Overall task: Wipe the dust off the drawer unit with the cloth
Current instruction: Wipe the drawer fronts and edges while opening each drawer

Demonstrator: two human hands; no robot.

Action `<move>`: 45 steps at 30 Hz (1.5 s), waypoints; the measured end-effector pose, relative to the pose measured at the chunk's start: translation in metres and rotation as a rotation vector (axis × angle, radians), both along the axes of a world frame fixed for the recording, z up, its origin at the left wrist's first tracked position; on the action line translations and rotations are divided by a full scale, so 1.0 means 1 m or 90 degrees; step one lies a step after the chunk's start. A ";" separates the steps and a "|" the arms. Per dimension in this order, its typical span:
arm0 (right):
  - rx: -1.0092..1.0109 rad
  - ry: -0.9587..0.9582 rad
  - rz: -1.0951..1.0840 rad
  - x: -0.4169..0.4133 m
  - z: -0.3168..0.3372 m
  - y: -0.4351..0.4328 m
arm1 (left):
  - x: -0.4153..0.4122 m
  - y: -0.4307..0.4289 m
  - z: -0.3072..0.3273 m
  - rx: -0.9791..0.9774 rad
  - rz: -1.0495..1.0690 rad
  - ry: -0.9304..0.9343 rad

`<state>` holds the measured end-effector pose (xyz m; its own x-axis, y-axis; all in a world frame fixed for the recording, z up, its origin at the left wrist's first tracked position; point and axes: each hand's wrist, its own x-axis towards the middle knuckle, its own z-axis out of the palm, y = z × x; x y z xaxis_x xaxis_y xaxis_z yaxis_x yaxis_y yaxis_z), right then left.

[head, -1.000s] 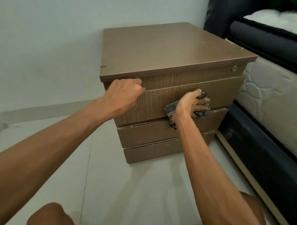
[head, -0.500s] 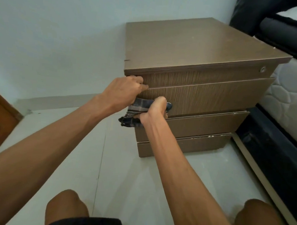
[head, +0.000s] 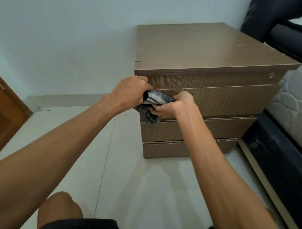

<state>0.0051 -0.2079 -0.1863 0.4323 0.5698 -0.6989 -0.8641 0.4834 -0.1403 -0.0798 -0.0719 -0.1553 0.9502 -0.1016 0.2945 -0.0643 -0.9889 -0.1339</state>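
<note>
A brown wooden drawer unit [head: 203, 52] with three drawer fronts stands on the pale floor against the wall. A grey and white checked cloth [head: 154, 104] is bunched at the left end of the top drawer front. My left hand [head: 130, 92] grips the cloth's upper left part near the unit's left corner. Just to its right, my right hand [head: 175, 105] holds the cloth's other end, fingers curled under it. Part of the cloth hangs down over the top edge of the middle drawer.
A bed with a dark frame [head: 276, 157] and a white quilted mattress [head: 295, 112] stands close on the unit's right. A wooden door [head: 1, 119] is at the left edge. Pale floor tiles [head: 124, 183] stretch in front, with my knees at the bottom.
My right hand has carried the cloth leftward along the top drawer front to its left end. My left hand now grips the cloth too. The view has shifted left.
</note>
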 end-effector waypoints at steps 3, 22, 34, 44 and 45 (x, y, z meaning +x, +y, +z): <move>-0.042 -0.009 -0.090 0.007 0.009 -0.029 | -0.002 -0.001 -0.007 -0.020 0.013 -0.029; -0.708 -0.469 -0.500 0.132 -0.093 -0.203 | 0.013 0.006 -0.082 0.069 -0.050 -0.401; -0.839 -0.652 -0.489 0.084 -0.149 -0.206 | -0.019 -0.002 -0.163 -0.443 0.243 -0.329; -1.159 -0.866 -0.235 0.080 -0.198 -0.188 | -0.008 -0.027 -0.216 -0.740 0.303 -0.266; -1.183 -0.894 -0.211 0.077 -0.204 -0.185 | -0.007 -0.028 -0.218 -0.745 0.315 -0.277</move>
